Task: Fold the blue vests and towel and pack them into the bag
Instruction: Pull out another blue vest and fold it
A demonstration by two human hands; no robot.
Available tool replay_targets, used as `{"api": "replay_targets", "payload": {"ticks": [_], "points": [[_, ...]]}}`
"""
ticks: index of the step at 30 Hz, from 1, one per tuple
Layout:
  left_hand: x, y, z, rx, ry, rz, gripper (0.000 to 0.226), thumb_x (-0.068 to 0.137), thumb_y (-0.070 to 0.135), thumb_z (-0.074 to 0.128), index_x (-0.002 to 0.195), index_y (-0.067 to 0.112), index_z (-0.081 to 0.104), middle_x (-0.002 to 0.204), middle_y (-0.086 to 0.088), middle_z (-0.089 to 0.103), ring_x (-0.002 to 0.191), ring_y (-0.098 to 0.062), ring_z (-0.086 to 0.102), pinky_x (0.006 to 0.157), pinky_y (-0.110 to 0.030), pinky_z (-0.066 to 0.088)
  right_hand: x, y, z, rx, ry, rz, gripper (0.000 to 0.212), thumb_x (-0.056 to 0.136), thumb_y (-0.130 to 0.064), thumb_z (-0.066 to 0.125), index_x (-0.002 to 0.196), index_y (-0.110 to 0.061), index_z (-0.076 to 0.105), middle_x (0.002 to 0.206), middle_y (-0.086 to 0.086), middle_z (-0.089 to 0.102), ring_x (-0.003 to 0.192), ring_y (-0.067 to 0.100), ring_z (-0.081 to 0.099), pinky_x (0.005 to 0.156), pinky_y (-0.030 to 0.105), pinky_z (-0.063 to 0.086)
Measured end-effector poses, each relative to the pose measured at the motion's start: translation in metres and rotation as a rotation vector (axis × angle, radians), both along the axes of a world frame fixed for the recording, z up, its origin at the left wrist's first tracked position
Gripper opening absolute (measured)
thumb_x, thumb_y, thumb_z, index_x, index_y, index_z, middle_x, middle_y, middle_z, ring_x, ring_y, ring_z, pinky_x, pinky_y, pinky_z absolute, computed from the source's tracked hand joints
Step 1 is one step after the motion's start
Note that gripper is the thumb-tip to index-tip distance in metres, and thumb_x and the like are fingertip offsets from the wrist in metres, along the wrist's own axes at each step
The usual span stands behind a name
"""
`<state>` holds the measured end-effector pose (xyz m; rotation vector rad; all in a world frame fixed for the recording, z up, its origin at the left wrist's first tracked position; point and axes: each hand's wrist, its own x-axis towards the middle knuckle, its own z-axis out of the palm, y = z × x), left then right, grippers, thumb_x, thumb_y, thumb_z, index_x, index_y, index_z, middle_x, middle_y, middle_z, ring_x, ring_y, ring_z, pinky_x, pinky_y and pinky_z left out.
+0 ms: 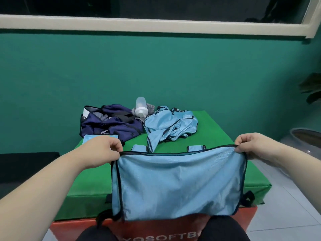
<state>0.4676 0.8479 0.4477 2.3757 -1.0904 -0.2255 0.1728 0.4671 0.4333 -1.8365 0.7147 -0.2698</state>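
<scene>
A light blue vest [178, 185] with dark trim hangs spread in front of me over the near edge of the green padded box [215, 136]. My left hand [104, 148] pinches its upper left corner and my right hand [251, 145] pinches its upper right corner. Its shoulder straps lie on the green top just behind the held edge. A crumpled heap of blue vests [170, 126] lies at the far middle. The navy bag [109, 122] sits open at the far left. A small folded blue piece [99, 136] lies in front of the bag, partly behind my left hand.
A white plastic bottle [141, 107] lies between the bag and the heap, against the green wall. The box has a red lower part [69, 228]. My knees are at the bottom edge. A grey round vessel [305, 141] stands on the tiled floor at right.
</scene>
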Motion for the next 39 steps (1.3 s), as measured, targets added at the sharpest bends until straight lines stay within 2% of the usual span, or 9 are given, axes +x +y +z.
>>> {"api": "replay_targets", "payload": {"ticks": [3,7,13,20,24,29,32,36,39], "points": [[0.020,-0.025,-0.009,0.026,-0.074,0.057,0.014,0.078,0.012,0.064,0.077,0.025,0.070,0.073,0.010,0.070,0.048,0.001,0.053,0.047,-0.014,0.041,0.028,-0.015,-0.017,0.008,-0.017,-0.064,0.019,0.083,0.011,0.062,0.078,-0.007,0.058,0.065,0.006,0.053,0.056,0.014,0.049,0.050,0.023,0.046],[0.049,-0.056,-0.022,0.067,-0.163,0.089,0.015,0.079,0.016,0.063,0.079,0.031,0.068,0.082,0.016,0.068,0.071,0.001,0.059,0.057,-0.014,0.039,0.064,-0.040,-0.039,-0.017,0.001,-0.142,0.017,0.083,0.010,0.062,0.078,-0.006,0.059,0.066,0.007,0.053,0.059,0.017,0.049,0.056,0.028,0.047],[0.098,-0.099,-0.049,0.039,-0.177,0.180,0.016,0.079,0.018,0.059,0.076,0.032,0.065,0.077,0.017,0.068,0.070,-0.009,0.065,0.071,-0.027,0.053,0.114,-0.079,-0.063,-0.071,0.021,-0.236,0.015,0.081,0.005,0.066,0.074,-0.008,0.061,0.066,0.008,0.056,0.060,0.019,0.049,0.060,0.030,0.044],[0.144,-0.144,-0.100,0.121,-0.213,0.236,0.015,0.081,0.020,0.054,0.078,0.032,0.062,0.085,0.014,0.066,0.085,-0.017,0.060,0.079,-0.031,0.052,0.170,-0.105,-0.102,-0.275,0.198,-0.311,0.009,0.079,-0.012,0.068,0.072,-0.007,0.065,0.067,0.007,0.061,0.063,0.024,0.050,0.058,0.030,0.037],[0.162,-0.166,-0.130,0.249,-0.329,0.256,0.018,0.083,0.019,0.049,0.086,0.031,0.062,0.087,0.011,0.065,0.093,-0.020,0.060,0.086,-0.032,0.040,0.193,-0.114,-0.129,-0.372,0.302,-0.294,0.010,0.083,-0.016,0.066,0.076,-0.008,0.067,0.073,0.007,0.066,0.066,0.024,0.055,0.057,0.027,0.041],[0.176,-0.183,-0.153,0.389,-0.498,0.245,0.020,0.084,0.020,0.048,0.094,0.030,0.062,0.092,0.006,0.069,0.092,-0.021,0.061,0.079,-0.034,0.038,0.210,-0.125,-0.152,-0.472,0.391,-0.280,0.009,0.085,-0.021,0.065,0.079,-0.015,0.065,0.073,0.003,0.066,0.068,0.019,0.059,0.056,0.026,0.041],[0.176,-0.187,-0.165,0.446,-0.560,0.221,0.021,0.084,0.016,0.050,0.099,0.026,0.062,0.087,0.003,0.065,0.086,-0.023,0.059,0.068,-0.032,0.040,0.216,-0.129,-0.161,-0.572,0.459,-0.249,0.003,0.082,-0.021,0.064,0.085,-0.019,0.065,0.078,0.000,0.066,0.073,0.017,0.059,0.064,0.028,0.048],[0.173,-0.187,-0.171,0.478,-0.526,0.214,0.022,0.085,0.010,0.048,0.100,0.022,0.059,0.086,0.004,0.055,0.085,-0.021,0.052,0.061,-0.032,0.037,0.213,-0.126,-0.163,-0.691,0.490,-0.202,0.023,0.086,-0.027,0.063,0.107,-0.020,0.059,0.107,0.002,0.057,0.084,0.021,0.059,0.074,0.034,0.051],[0.162,-0.184,-0.165,0.398,-0.559,0.180,0.019,0.086,0.010,0.049,0.101,0.020,0.055,0.090,0.002,0.048,0.091,-0.024,0.050,0.064,-0.035,0.040,0.204,-0.113,-0.156,-0.819,0.466,-0.159,0.036,0.090,-0.037,0.063,0.122,-0.021,0.056,0.116,0.001,0.049,0.092,0.022,0.056,0.077,0.036,0.049]]}}
